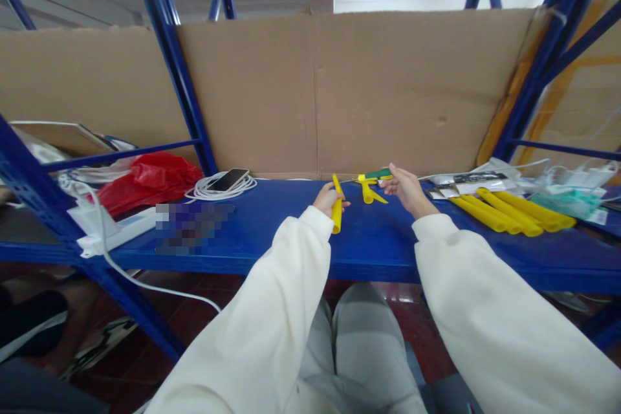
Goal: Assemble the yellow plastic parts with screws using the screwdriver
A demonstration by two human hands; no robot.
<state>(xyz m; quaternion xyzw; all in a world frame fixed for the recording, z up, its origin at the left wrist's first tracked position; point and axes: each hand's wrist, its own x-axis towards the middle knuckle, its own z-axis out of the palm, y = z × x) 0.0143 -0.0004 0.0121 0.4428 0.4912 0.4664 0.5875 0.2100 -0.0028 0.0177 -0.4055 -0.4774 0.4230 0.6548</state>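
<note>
Holding a yellow plastic tube in the closed left hand; right hand pinches green-handled cutters. Trimming step; next needs blade alignment.

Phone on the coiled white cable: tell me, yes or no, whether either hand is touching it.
No. The phone lies apart, while the left hand grips a yellow tube and the right hand holds a green-handled tool.

I am not finding any writing I can read. The dark-and-white packets lying just beyond my right hand are showing some print, but it is too small and blurred to make out. The patch well to the left of my left hand is pixelated.
</note>
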